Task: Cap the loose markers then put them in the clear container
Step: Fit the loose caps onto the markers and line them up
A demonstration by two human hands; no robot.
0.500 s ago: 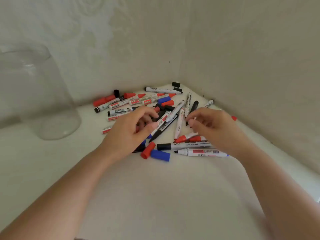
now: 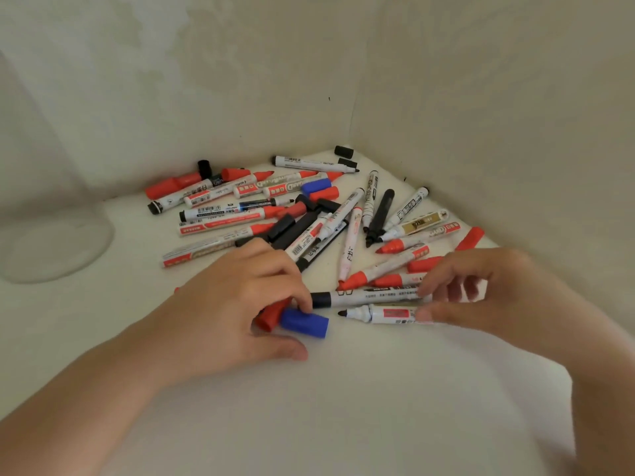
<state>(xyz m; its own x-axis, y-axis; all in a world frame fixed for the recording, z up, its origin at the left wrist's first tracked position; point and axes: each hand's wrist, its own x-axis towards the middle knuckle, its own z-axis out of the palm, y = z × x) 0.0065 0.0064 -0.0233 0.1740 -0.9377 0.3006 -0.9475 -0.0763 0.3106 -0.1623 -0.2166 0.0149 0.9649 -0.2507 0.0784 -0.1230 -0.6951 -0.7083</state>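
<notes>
We've got our left hand (image 2: 237,304) curled down on the loose red cap (image 2: 269,316) and blue cap (image 2: 304,322) while right-hand fingers (image 2: 424,316) pinch the nearest uncapped marker (image 2: 381,313), presumably to match them, clear container (image 2: 51,242) waiting far left on the desk (image 2: 343,407).

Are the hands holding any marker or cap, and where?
The right hand pinches the uncapped black-tipped marker at its back end. The left hand touches the blue cap; whether it grips it cannot be told.

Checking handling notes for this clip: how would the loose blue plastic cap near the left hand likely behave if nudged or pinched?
The blue cylindrical plastic cap lies on its side on the smooth white surface, so it probably rolls if nudged. It looks rigid and hollow, likely light. Its smooth sides could slip from a loose pinch.
</notes>
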